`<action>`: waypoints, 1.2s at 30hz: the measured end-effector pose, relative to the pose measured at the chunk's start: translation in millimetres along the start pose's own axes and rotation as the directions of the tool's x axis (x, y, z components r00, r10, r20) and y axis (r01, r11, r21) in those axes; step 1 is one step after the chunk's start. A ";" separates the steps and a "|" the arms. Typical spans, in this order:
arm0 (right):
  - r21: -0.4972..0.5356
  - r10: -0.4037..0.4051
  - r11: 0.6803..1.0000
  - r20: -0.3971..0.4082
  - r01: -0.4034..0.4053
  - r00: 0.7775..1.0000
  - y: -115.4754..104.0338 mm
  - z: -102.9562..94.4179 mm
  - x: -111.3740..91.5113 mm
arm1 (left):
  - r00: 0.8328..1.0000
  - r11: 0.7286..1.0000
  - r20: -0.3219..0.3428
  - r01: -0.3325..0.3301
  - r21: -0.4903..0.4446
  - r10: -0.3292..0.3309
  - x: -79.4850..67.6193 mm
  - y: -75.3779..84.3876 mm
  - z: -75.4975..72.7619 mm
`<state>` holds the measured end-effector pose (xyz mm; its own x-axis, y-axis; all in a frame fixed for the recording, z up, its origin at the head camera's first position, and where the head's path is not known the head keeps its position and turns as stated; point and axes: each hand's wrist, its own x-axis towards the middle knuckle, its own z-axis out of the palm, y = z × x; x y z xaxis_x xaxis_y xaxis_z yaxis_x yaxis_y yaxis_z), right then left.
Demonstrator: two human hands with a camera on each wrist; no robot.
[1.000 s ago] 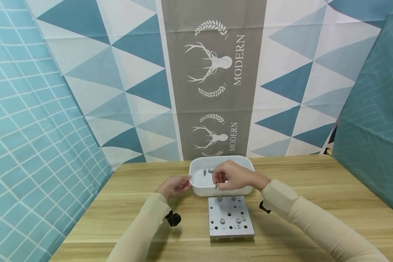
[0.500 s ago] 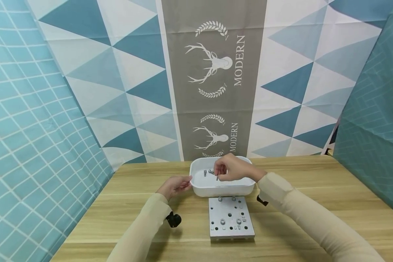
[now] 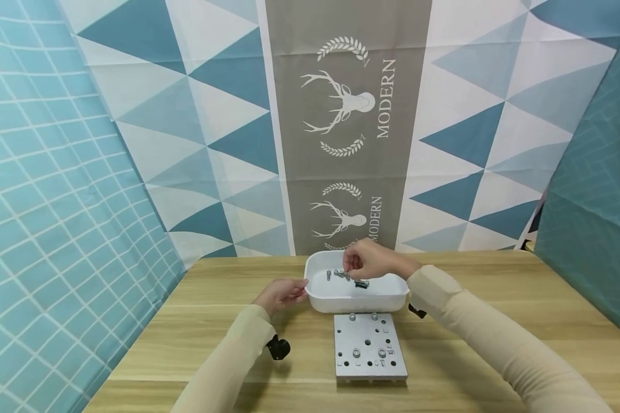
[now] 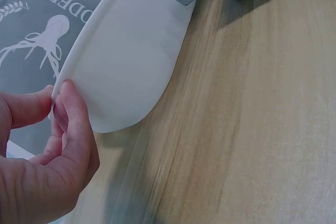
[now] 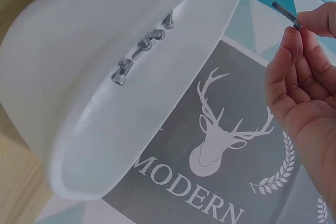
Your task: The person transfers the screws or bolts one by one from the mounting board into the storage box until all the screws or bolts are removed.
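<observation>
My left hand [image 4: 58, 145] pinches the rim of a white plastic tub [image 4: 131, 51] between thumb and fingers, at the tub's left end. Over the tub, my right hand [image 3: 369, 261] holds a small metal screw [image 5: 286, 14] by its head, between thumb and fingertips, its threaded shank pointing away from the hand. Several more socket-head screws [image 5: 123, 69] lie loose on the tub's floor. Just in front of the tub sits a square silver metal plate [image 3: 351, 332] with holes of various sizes. Several screws [image 3: 382, 352] stand upright in it, heads up.
All this stands on a wood-grain table [image 3: 212, 327]. A patterned cloth [image 3: 227, 143] hangs behind its far edge, close to the tub. Tiled blue sheeting [image 3: 67, 172] closes off the left side and a teal cloth [image 3: 594, 212] the right.
My right hand has moved back from the tub's near rim to over its inside, still holding the screw. The left hand keeps its grip on the rim. The head view has shifted slightly.
</observation>
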<state>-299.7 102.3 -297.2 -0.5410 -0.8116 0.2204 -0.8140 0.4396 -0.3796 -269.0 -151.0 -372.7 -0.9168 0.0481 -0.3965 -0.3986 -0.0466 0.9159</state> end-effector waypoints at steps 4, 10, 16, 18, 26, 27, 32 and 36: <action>-0.017 0.018 1.000 0.005 -0.018 1.000 2.5 -1.9 1.1 | 1.000 1.000 -0.010 -0.002 -0.017 0.002 0.4 -1.3 1.0; 0.011 0.016 1.000 0.004 -0.016 1.000 5.2 -6.7 6.0 | 1.000 0.999 -0.011 0.005 -0.037 -0.006 1.1 -1.3 2.4; 0.020 0.028 0.999 0.016 -0.028 0.999 10.1 -10.5 16.9 | 1.000 0.999 -0.012 -0.002 -0.038 0.002 0.6 -1.2 1.9; 0.022 0.033 0.999 0.021 -0.033 0.999 11.7 -11.9 21.1 | 1.000 0.999 -0.016 -0.004 -0.034 0.003 0.3 -0.8 1.7; 0.013 0.059 0.998 0.010 -0.060 0.998 23.6 -16.7 34.4 | 1.000 0.999 -0.025 -0.010 -0.047 0.009 2.5 1.0 0.6; 0.014 0.063 0.998 0.007 -0.063 0.998 25.3 -17.0 34.9 | 1.000 0.999 -0.021 -0.014 -0.048 0.013 3.2 0.7 0.3; 0.010 0.104 0.995 0.010 -0.104 0.995 34.2 -13.8 35.3 | 1.000 0.999 -0.005 -0.020 -0.027 0.020 3.0 -1.6 0.2; 0.009 0.152 0.988 0.028 -0.153 0.988 43.6 -7.6 35.3 | 1.000 0.999 -0.004 -0.019 -0.037 0.019 1.4 -4.5 1.7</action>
<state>-356.0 95.7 -299.2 -0.6527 -0.7455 0.1349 -0.7201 0.5550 -0.4165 -268.5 -148.9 -377.3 -0.9242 0.0430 -0.3795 -0.3818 -0.0842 0.9204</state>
